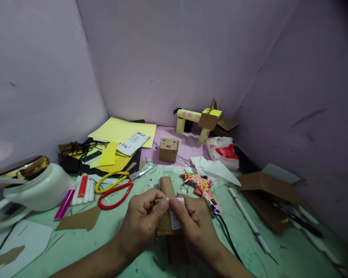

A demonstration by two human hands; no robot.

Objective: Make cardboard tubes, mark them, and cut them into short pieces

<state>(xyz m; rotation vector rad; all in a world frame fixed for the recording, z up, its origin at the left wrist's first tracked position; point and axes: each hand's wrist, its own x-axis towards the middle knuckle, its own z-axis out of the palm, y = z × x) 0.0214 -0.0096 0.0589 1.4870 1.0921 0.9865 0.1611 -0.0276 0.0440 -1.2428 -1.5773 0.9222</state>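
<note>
Near the front middle of the table, my left hand [146, 218] and my right hand [195, 218] close from both sides on a small brown cardboard piece [164, 227]. A white printed patch [176, 222] shows on it, under my right thumb. A brown cardboard tube [167, 186] sticks out past my fingertips; whether it is joined to the piece, I cannot tell. My fingers hide part of the cardboard. Just right of my right hand lies a flower-patterned glue gun [203, 187] with a black cord. Scissors [130, 185] with red and yellow handles rest left of the tube.
Behind stand a small cardboard cube with a drawn face [168, 150] and a yellow spotted cardboard animal [191, 116]. Paper sheets [124, 129], markers [82, 186] and a white teapot-like pot [43, 189] are on the left. A white stick [249, 220] and cardboard scraps [266, 185] lie right.
</note>
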